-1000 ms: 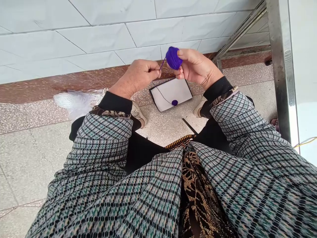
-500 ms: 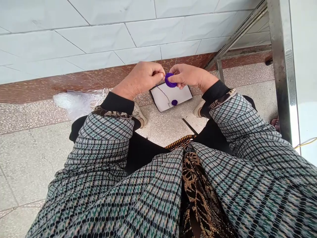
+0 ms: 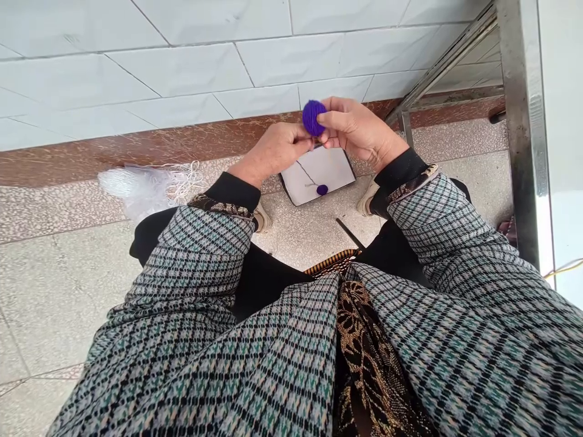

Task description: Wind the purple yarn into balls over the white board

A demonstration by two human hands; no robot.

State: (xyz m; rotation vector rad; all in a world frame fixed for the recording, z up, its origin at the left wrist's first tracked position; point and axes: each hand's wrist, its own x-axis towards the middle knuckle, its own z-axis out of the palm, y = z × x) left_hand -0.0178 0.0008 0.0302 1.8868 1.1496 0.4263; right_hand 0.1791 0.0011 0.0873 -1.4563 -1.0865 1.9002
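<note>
While the right hand (image 3: pixel 354 126) is gripping the yarn ball (image 3: pixel 312 118), the left hand (image 3: pixel 280 147) is sitting just below, hold unclear.

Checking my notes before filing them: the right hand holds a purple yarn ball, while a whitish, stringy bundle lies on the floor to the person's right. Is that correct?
Not quite: the head view shows the whitish, stringy bundle on the floor to the person's left. The right hand does hold a purple yarn ball.
</note>
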